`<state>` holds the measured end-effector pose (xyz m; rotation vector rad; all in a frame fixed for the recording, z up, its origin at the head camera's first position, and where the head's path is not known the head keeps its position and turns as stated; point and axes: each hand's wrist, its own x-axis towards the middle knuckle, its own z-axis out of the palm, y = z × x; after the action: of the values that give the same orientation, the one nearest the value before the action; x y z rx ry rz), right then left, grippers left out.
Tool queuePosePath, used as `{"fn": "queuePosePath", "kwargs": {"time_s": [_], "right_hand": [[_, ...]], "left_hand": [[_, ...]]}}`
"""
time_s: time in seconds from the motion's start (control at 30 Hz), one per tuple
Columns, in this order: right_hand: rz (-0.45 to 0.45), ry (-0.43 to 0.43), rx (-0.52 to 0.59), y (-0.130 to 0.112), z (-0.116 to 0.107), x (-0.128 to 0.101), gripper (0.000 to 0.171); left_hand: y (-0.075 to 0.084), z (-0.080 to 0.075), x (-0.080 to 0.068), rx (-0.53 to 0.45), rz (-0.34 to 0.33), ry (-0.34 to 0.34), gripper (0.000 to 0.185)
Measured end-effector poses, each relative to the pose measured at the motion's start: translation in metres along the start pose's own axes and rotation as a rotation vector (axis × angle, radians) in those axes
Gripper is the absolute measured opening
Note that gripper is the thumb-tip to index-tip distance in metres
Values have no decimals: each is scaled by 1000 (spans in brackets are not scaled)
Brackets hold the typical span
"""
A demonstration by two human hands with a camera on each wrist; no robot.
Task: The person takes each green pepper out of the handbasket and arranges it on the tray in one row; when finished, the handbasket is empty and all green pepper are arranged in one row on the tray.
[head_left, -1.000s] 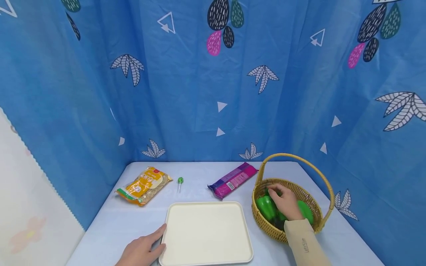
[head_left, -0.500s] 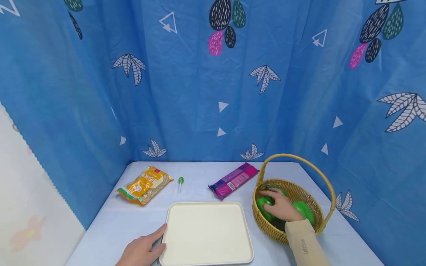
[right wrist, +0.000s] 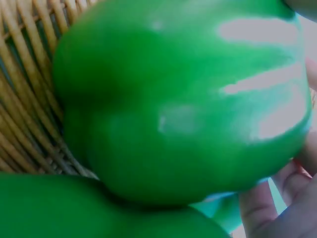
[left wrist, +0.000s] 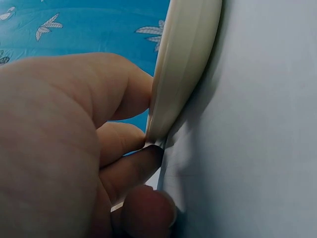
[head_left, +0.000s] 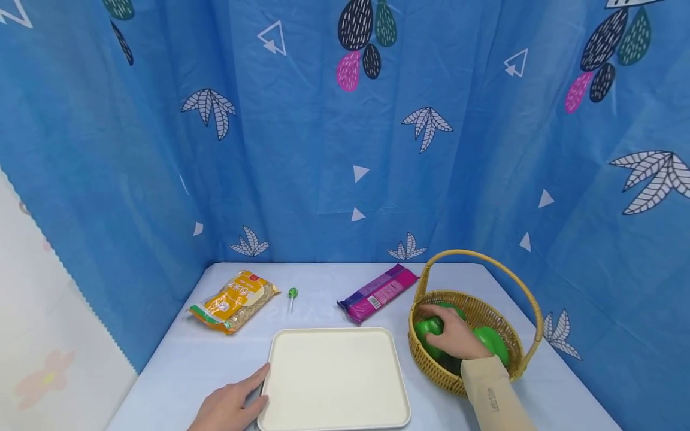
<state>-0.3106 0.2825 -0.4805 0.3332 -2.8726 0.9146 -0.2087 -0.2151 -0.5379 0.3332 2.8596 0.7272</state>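
In the head view my right hand (head_left: pixel 459 336) reaches into a wicker basket (head_left: pixel 439 372) and grips a green bell pepper (head_left: pixel 428 327), thumb on the near side and fingers over the far side. Close up, the glossy pepper (right wrist: pixel 183 109) fills the right wrist view, with fingers (right wrist: pixel 257 208) curled around its right end. More green peppers (head_left: pixel 492 342) lie beside and behind it, partly hidden by the hand. My left hand (head_left: pixel 229 402) rests at the left edge of a cream tray (head_left: pixel 334 377), its forefinger and thumb touching the rim (left wrist: pixel 185 64).
A yellow-orange food packet (head_left: pixel 234 301) lies at the back left of the white table, near a green lollipop (head_left: pixel 292 294). Behind the tray is a purple-pink packet (head_left: pixel 378 293). The basket's tall handle (head_left: pixel 485 258) arches over the peppers. A blue patterned curtain (head_left: pixel 318 149) encloses the back.
The right hand has shifted within the basket, from above the rear pepper down onto the left one, closing around it. The left hand and tray have stayed in place.
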Motion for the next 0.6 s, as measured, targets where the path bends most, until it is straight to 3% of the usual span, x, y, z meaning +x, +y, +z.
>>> {"fn": "queuePosePath", "kwargs": {"time_s": [0.17,0.4,0.6], "right_hand": [[-20,16,23,1,0,0,67],[-87,113,-7,0,-3,0,61],[-53,155,-20,1,-4,2,55]], "left_hand": [[1,1,0,-2,0,3,75],[1,0,0,-14,-11,-9,76],[1,1,0,-14,-17,-12,76]]}}
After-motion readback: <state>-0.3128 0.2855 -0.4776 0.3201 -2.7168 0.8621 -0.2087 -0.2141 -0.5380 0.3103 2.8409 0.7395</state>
